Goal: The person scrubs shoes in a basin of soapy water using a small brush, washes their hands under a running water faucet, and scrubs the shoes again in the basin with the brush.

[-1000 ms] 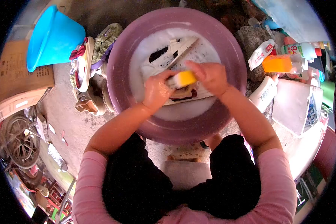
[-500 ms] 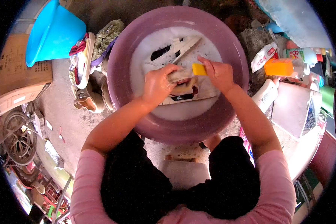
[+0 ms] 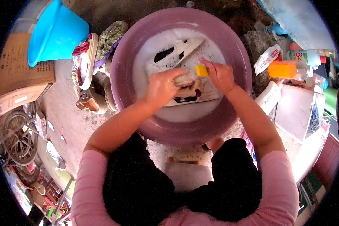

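A purple basin (image 3: 120,64) holds foamy water and two white shoes with black patches. The far shoe (image 3: 154,67) lies in the suds by itself. My left hand (image 3: 162,88) is closed round the upper part of the near shoe (image 3: 209,92), whose pale yellowish lining faces up. In my right hand (image 3: 223,76), a small yellow block (image 3: 202,71) is pinched between thumb and fingers. It sits just above the near shoe, to the right of its opening. Whether it is soap or the end of a brush I cannot tell.
Left of the basin stand a blue tub (image 3: 58,34), several worn shoes (image 3: 91,101) and a cardboard box (image 3: 22,75). To the right are an orange bottle (image 3: 282,69), a white packet (image 3: 267,58) and a pale box (image 3: 295,109). A low stool (image 3: 188,175) is between my legs.
My left hand's fingers have straightened a little and reach further right over the near shoe. My right hand and the yellow block have hardly moved. The whole view has shifted slightly.
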The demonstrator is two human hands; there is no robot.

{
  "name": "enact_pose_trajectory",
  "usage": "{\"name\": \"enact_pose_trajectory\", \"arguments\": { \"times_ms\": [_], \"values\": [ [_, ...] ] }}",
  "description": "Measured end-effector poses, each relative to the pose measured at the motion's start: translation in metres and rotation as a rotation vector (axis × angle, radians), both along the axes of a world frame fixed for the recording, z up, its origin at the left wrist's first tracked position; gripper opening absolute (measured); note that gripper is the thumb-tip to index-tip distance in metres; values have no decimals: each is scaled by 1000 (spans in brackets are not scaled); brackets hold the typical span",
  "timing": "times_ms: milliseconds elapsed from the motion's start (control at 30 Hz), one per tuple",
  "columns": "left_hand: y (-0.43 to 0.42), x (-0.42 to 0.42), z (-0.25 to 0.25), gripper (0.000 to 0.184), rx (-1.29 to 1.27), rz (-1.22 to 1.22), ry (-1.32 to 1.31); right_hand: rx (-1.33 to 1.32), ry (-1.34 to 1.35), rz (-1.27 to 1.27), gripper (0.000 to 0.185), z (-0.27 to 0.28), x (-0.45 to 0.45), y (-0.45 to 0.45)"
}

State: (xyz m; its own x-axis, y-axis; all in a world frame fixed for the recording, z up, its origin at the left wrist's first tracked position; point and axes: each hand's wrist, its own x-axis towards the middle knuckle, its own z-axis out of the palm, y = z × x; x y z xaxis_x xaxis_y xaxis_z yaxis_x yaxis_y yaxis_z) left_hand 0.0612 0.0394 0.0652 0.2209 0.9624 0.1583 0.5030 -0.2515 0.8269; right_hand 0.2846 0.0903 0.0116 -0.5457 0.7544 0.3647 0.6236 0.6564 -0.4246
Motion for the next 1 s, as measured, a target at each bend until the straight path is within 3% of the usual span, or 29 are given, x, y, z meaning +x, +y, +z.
{"name": "enact_pose_trajectory", "arguments": {
  "times_ms": [133, 233, 267, 333, 367, 400, 500, 567, 767, 867, 967, 1000],
  "values": [
    [-4, 3, 9, 23, -71, 124, 117, 32, -42, -19, 29, 40, -39, -11],
    [-9, -5, 0, 17, -17, 128, -55, -42, -10, 99, 26, 72, -63, -14],
    [-8, -15, -11, 16, 148, -99, -139, -39, 73, 170, 25, 81, -71, -20],
    [-15, -13, -23, 16, -3, -32, -143, 55, 231, 210, 25, 75, -81, -25],
    [-13, -8, -16, 16, -75, -4, -147, 55, 130, 164, 24, 63, -75, -23],
    [-7, -8, -6, 22, -112, -10, -262, 63, 33, 119, 24, 50, -63, -17],
    [1, -6, 3, 31, -75, 48, -53, -151, -33, -18, 26, 35, -36, -8],
    [-3, -9, 6, 46, -183, 33, -35, -244, -116, -170, 28, 17, -26, -12],
    [-10, -15, -11, 58, -158, 56, -200, -454, 53, -279, 28, 25, -19, -7],
    [-7, -17, -7, 59, -193, 57, -174, -317, 414, -304, 27, 30, -33, 5],
    [-2, -12, 7, 59, -468, 123, 109, 91, -221, -38, 25, 52, -46, 12],
    [-3, -15, 1, 59, -394, 99, 46, 94, -192, -1, 25, 60, -52, 11]
  ]
}}
